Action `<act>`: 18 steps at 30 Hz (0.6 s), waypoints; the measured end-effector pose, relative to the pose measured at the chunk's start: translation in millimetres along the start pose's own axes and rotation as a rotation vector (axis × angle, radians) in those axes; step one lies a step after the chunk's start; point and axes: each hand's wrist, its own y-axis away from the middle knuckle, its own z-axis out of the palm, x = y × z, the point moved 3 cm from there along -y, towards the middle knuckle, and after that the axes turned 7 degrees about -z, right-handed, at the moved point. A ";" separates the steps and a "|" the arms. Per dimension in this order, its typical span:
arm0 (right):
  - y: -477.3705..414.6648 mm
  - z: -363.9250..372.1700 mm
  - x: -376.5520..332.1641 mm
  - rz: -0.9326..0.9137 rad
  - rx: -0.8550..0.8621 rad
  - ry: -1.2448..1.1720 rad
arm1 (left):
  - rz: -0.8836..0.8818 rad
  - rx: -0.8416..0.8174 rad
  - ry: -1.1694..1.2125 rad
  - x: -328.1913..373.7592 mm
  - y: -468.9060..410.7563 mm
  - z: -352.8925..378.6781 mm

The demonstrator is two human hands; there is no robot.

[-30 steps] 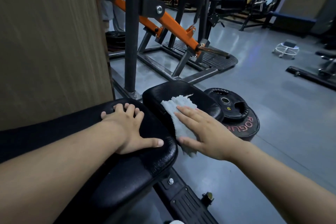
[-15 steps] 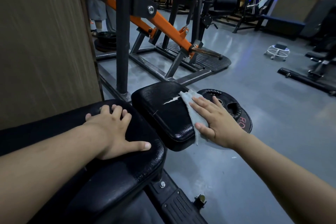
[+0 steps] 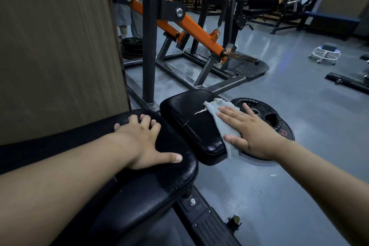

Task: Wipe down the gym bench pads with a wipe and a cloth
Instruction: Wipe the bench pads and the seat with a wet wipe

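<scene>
The right hand is lying flat, fingers straight and spread, pressing a pale grey cloth against the right edge of the smaller bench pad. The cloth is sitting under the fingers and thumb, with nothing curling round it. Its upper end is bunching on the pad's top near the far right corner, just beside a white tear in the cover. Its lower end is hanging down the pad's right side past the thumb. The palm is reaching beyond that edge, above the black weight plates lying on the floor just right of the pad.

The left hand is resting palm-down and open, holding nothing, on the longer bench pad just left of and nearer than the smaller pad. Its thumb is stretching toward the smaller pad. Beyond the smaller pad an orange lever arm is slanting down across a dark steel frame.
</scene>
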 end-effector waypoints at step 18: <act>-62.5 -18.1 -121.2 0.166 -0.006 -0.691 | 0.003 0.030 0.423 -102.9 64.1 34.2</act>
